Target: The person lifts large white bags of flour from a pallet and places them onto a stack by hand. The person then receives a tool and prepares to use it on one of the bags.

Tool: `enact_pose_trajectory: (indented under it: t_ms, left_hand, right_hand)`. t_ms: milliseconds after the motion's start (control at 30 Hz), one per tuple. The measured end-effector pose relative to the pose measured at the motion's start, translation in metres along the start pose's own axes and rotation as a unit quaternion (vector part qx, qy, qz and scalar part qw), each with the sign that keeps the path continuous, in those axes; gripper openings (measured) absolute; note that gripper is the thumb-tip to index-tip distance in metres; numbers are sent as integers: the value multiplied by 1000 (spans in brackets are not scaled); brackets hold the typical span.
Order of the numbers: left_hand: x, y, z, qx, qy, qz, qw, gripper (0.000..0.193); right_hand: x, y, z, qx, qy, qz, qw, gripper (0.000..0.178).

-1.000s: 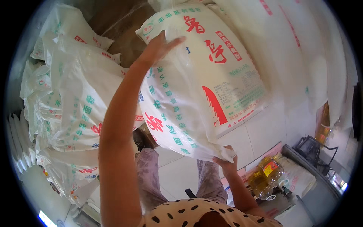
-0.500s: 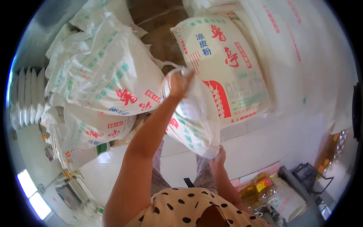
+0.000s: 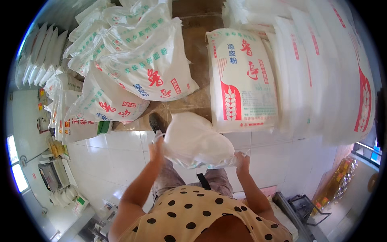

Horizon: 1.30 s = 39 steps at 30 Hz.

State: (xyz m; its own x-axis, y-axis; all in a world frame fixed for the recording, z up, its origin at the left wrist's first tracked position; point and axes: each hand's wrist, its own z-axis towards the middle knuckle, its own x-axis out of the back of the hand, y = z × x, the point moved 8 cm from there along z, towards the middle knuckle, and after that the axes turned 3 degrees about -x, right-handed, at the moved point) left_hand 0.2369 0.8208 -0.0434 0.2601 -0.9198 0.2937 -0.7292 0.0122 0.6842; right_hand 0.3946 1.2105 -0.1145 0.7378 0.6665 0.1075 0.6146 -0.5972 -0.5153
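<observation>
A plump white flour sack [image 3: 197, 137] hangs in front of my legs, its plain white side up. My left hand [image 3: 157, 148] is closed on the sack's left corner, and my right hand [image 3: 242, 161] grips its right corner at about the same height. Just past it on the right, a full sack with red and blue print [image 3: 252, 86] leans upright against others. To the left, a printed white sack [image 3: 155, 64] rests on top of the heap, apart from my left hand. My shoe [image 3: 157, 122] shows beside the held sack.
Brown cardboard [image 3: 199, 72] lies between the two sack groups. More white sacks [image 3: 322, 60] stand in a row at right. Thin sacks [image 3: 44, 52] stand stacked at far left. Bottles of yellow oil [image 3: 336, 181] and a dark metal frame [image 3: 300, 207] are at lower right.
The held sack has swung down and level, nearer my body, its plain side now up. My left hand has come down to the left corner. My view has shifted.
</observation>
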Motion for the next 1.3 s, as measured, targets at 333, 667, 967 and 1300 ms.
enact_pose_trajectory:
  t_ms: [333,667,967,1300]
  left_hand:
    - [57,-59,0,118,10,-41,992,28]
    - [128,121,16,44,-84,38,995,28]
    - [173,198,177,-97,-22,-117,988,21]
    - [179,216,257,-137,49,-85,986,43]
  right_hand:
    - [-64,-10,-14,32,-97,-252,962,15]
    - [-210,-140,-147,108,-237,-355,898,17]
    - [-388,-194,-45,143,-199,-197,949,30]
    - [-430,-208,-44,295,-112,-152,937,39]
